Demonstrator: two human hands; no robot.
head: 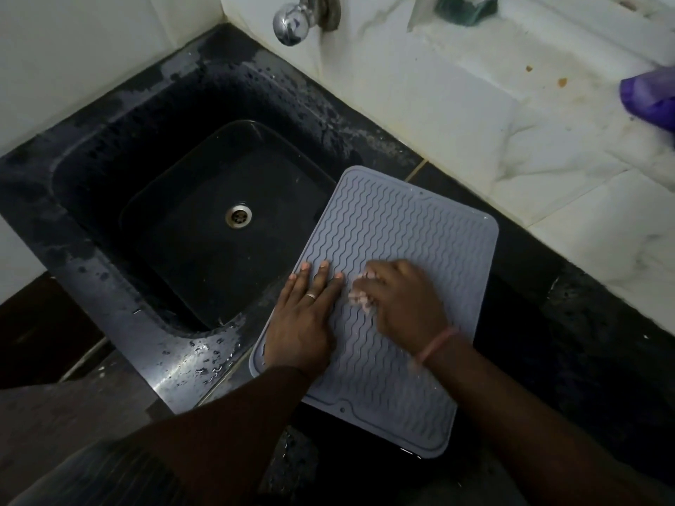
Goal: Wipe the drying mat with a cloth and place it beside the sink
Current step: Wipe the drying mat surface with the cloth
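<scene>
Grey silicone with wavy ridges, the drying mat (394, 228) lies flat on the dark counter (569, 323), just to the right of the black sink (175, 199), with its upper left corner and left edge reaching over the sink's rim. Your left hand (305, 315) presses flat on the mat's left part, fingers straight and spread a little, a ring on one of them, holding nothing. Your right hand (401, 301) sits just beside it on the middle of the mat, fingers curled over a small pale cloth (359, 294); that hand is blurred, so the cloth shows only as a whitish bunch under the fingertips, and you probably grip it, though the exact hold is hard to read. A pinkish band (436, 345) circles your right wrist. Water drops lie on the sink's near rim and along the counter behind the basin. A chrome tap (292, 20) juts from the white tiled wall (475, 115) above the sink, a dark green thing (464, 9) sits at the top edge, and something purple (650, 96) shows at the far right.
</scene>
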